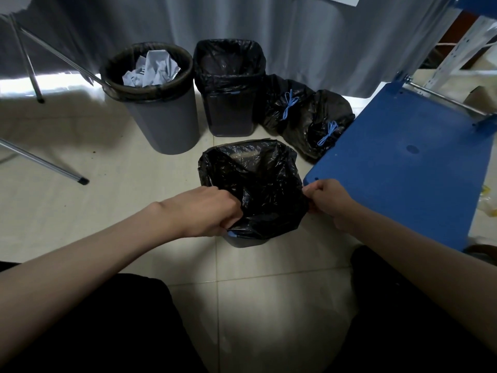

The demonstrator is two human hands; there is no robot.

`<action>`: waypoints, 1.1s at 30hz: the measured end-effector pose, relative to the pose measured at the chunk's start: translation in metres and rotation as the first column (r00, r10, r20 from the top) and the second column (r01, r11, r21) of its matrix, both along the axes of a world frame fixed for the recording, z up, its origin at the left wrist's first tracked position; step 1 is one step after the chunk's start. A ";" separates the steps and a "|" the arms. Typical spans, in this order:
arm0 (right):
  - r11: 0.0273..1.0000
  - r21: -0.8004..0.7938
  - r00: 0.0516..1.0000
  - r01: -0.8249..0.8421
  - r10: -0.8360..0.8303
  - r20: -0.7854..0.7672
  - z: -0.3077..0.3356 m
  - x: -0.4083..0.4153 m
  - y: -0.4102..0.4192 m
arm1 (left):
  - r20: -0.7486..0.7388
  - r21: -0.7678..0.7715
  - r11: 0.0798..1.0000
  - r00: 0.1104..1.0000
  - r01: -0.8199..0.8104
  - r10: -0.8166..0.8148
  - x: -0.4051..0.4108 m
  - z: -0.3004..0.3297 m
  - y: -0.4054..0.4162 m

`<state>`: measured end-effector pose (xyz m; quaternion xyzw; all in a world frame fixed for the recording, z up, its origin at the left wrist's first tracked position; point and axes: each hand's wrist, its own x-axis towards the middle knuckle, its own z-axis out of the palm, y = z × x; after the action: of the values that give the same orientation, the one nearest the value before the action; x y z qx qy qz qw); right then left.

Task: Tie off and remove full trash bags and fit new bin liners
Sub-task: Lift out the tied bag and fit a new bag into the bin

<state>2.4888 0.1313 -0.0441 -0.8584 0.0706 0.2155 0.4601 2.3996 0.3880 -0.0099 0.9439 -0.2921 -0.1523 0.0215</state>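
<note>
Fitting new liner (258, 189) over near bin (243, 240) on the floor. Left hand (207, 211) clenched on near-left hem; right hand (326, 197) pinching right edge. Far rim seemingly seated; slack lying nearest left grip.

It looked like an office or storeroom corner. Pale floor tiles (80, 200) ran up to a long grey curtain (269, 36). A round bin (161, 122) held crumpled printed paper (150, 71). Beside it stood a square bin (228, 109). Metal shelving (462, 44) and a blue folding chair (403, 157) stood to the right, with thin metal legs (40, 154) on the left.
</note>
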 end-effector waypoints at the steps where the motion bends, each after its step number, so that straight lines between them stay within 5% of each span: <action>1: 1.000 -0.001 1.000 0.004 -0.004 0.000 -0.001 0.000 0.000 | 0.023 0.020 0.999 0.999 0.034 -0.035 -0.001 -0.001 0.001; 6: 0.999 -0.011 0.999 0.034 -0.034 -0.040 -0.005 0.000 -0.003 | 0.249 0.180 0.931 0.901 0.318 -0.356 -0.008 -0.012 -0.001; 10: 0.997 0.029 0.996 0.069 -0.067 -0.050 -0.004 0.000 -0.005 | 0.291 0.247 0.896 0.853 0.370 -0.433 -0.009 -0.018 -0.001; 14: 0.994 0.036 0.992 0.106 -0.108 0.067 -0.001 -0.002 0.003 | 0.242 -0.064 0.980 0.956 0.188 -0.167 -0.009 -0.013 0.002; 17: 1.000 0.008 0.985 0.029 -0.030 0.170 0.004 -0.006 0.009 | 0.131 -0.012 1.000 0.991 -0.023 0.025 -0.008 -0.007 -0.001; 22: 0.994 -0.082 0.977 -0.078 0.093 0.193 0.003 -0.009 0.015 | 0.137 0.136 0.987 0.988 -0.091 0.072 -0.010 -0.014 -0.008; 28: 0.990 -0.109 0.949 -0.088 0.117 0.292 -0.004 -0.003 0.025 | 0.199 0.052 0.976 0.959 -0.214 0.199 -0.002 -0.012 -0.004; 33: 0.945 -0.249 0.773 -0.210 0.317 0.549 -0.007 0.003 0.039 | 0.277 -0.070 0.950 0.909 -0.304 0.311 0.016 -0.014 0.017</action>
<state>2.4920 0.1707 -0.0510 -0.9207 -0.1764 -0.0020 0.3480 2.4154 0.4047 -0.0236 0.9898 -0.1418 -0.0061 0.0152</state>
